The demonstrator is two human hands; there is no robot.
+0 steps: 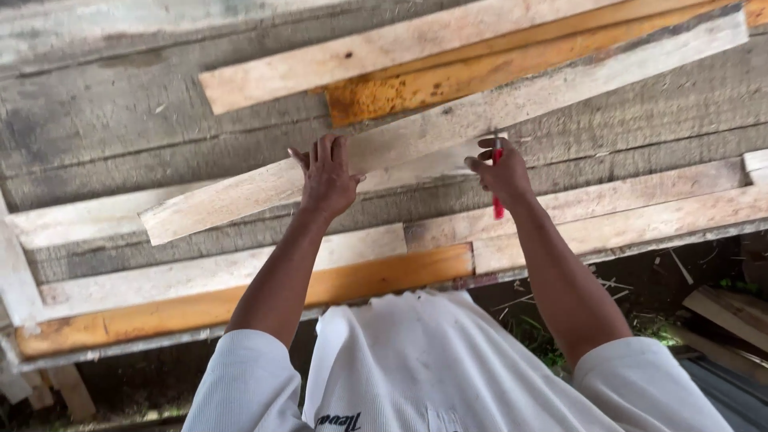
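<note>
Two hands on pale plank (448, 128)

Red pen (498, 204): mostly hidden inside the right hand (502, 174); tip not discernible. 
Pale plank (448, 128): underside of the left hand (326, 178) covers part of it. 
Orange-stained board (480, 76): upper end cut off by the frame (top right). 
Tabletop (120, 120): left and right edges out of view. 
Scrap wood (732, 312): cropped at the right.
</note>
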